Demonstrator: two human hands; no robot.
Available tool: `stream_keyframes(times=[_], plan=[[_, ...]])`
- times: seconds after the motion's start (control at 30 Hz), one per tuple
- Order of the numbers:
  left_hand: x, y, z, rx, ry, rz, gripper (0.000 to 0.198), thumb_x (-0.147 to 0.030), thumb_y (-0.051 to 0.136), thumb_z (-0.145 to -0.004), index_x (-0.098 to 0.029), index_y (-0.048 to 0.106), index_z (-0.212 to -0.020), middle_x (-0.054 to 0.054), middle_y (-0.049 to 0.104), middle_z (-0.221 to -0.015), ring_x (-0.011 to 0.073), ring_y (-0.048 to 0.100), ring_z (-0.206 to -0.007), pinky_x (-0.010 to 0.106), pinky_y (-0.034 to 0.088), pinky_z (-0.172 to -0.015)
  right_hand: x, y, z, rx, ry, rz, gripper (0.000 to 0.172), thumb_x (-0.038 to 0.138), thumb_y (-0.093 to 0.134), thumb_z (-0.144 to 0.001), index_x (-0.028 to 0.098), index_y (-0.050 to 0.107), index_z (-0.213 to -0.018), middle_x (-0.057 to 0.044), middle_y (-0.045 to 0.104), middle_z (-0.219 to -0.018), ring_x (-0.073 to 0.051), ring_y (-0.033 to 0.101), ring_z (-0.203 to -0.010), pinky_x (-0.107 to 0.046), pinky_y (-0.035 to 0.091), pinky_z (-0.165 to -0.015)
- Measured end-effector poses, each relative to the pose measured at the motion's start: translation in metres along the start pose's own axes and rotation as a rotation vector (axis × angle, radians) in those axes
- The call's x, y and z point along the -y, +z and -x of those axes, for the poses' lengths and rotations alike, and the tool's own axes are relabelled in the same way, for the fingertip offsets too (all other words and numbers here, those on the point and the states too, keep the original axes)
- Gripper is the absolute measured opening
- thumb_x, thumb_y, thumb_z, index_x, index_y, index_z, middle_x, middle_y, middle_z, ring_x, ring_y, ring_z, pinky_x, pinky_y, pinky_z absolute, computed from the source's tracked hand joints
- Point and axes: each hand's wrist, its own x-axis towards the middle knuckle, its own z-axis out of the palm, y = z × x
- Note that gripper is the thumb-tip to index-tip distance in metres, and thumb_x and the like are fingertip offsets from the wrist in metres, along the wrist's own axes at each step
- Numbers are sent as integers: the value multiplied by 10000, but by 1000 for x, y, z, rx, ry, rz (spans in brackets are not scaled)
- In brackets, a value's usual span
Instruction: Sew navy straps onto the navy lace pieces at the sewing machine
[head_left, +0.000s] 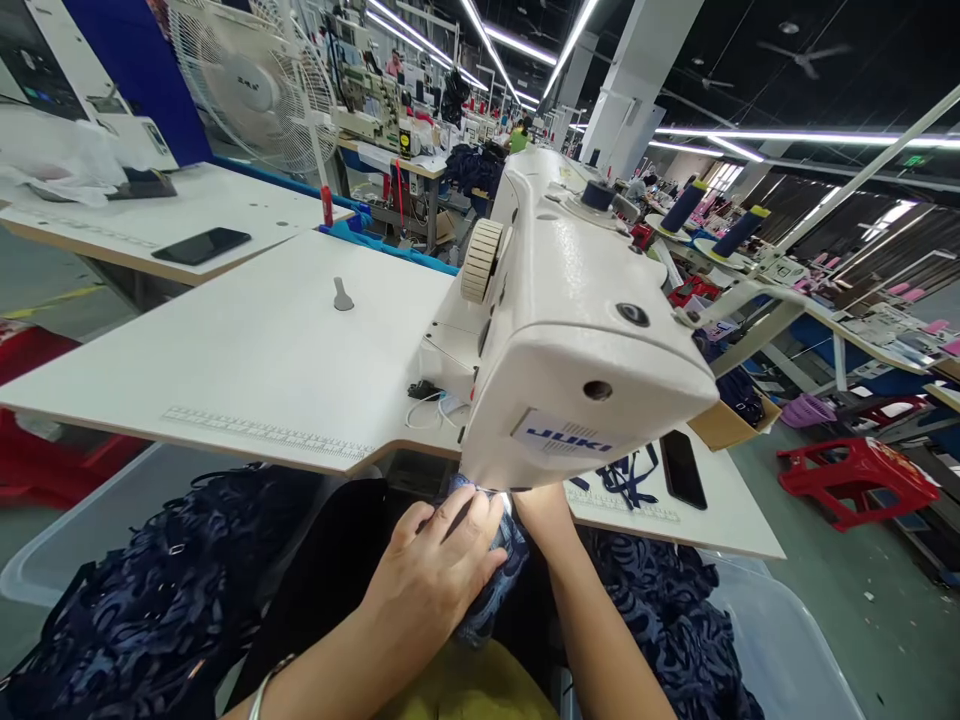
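My left hand (pixel 439 565) lies on a piece of dark blue patterned fabric (pixel 495 580), fingers curled over it right below the head of a white sewing machine (pixel 570 330). My right hand (pixel 541 508) reaches under the machine head beside the left hand; its fingers are hidden by the machine. The fabric runs up under the head where the needle area is out of sight.
A white work table (pixel 247 350) stretches left of the machine. Clear bins of dark blue fabric pieces (pixel 150 610) sit at both sides of my lap. A black phone (pixel 681 468) lies on the table to the right. Thread cones (pixel 739 232), a fan (pixel 251 80), red stools (pixel 855 475) stand around.
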Motion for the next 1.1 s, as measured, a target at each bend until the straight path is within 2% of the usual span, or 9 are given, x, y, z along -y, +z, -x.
stream_keyframes(times=[0.13,0.2,0.3,0.37,0.57,0.83,0.93,1.0,1.1], plan=[[0,-2,-2,13,-7,-15,290,-337,476,-946,-236,604,-1186,6,703,-1090,181,601,-1027,355,327,-859,3,-6,18,-29,99,-14,215,197,478,-832,186,649,-961,-63,684,-894,-224,587,-1002,-365,434,-942],[0,-3,-2,15,-8,-16,287,-343,475,-943,-225,620,-1160,17,702,-1076,194,597,-1022,361,334,-866,7,-13,33,-39,151,18,174,261,452,-893,193,612,-889,-39,645,-843,-193,575,-894,-325,443,-869],[0,-3,-2,19,-11,-27,284,-349,483,-935,-210,640,-1126,26,700,-1066,211,593,-1020,367,345,-872,15,-25,55,150,226,2,244,359,435,-937,201,528,-776,17,537,-722,-135,489,-683,-241,414,-655],[0,-3,-2,34,14,-39,287,-331,473,-939,-198,639,-1132,39,691,-1086,220,586,-1037,369,351,-872,20,-31,67,286,270,-41,257,392,458,-933,198,510,-772,32,490,-702,-118,441,-642,-224,369,-591],[1,-3,-2,124,139,-91,329,-253,475,-927,-121,596,-1203,89,659,-1133,246,560,-1062,370,377,-905,17,-31,78,318,305,-162,245,390,432,-951,198,538,-841,22,499,-758,-123,445,-695,-230,377,-642],[-1,0,-4,128,218,-166,354,-197,485,-912,-114,564,-1247,95,647,-1140,252,559,-1059,367,390,-914,2,-26,76,289,333,-345,232,395,475,-929,186,577,-909,-3,574,-815,-144,533,-758,-258,444,-718],[-2,-3,-7,109,190,-89,380,-178,496,-898,-148,541,-1274,105,643,-1108,264,556,-1056,385,395,-917,8,-32,77,274,300,-345,218,378,476,-932,191,588,-940,-12,596,-851,-151,555,-787,-262,453,-729],[-2,-11,-9,131,150,62,294,-203,483,-907,-171,595,-1177,112,630,-1097,259,558,-1032,388,412,-901,19,-40,80,286,212,-277,195,351,474,-937,202,595,-903,-4,594,-829,-143,556,-767,-252,452,-712],[-1,-31,-10,395,45,476,215,-265,421,-941,-192,620,-905,68,631,-1018,179,576,-899,288,459,-792,37,-50,85,332,-33,-124,156,274,465,-944,220,599,-885,-7,611,-819,-142,564,-761,-249,456,-698]])
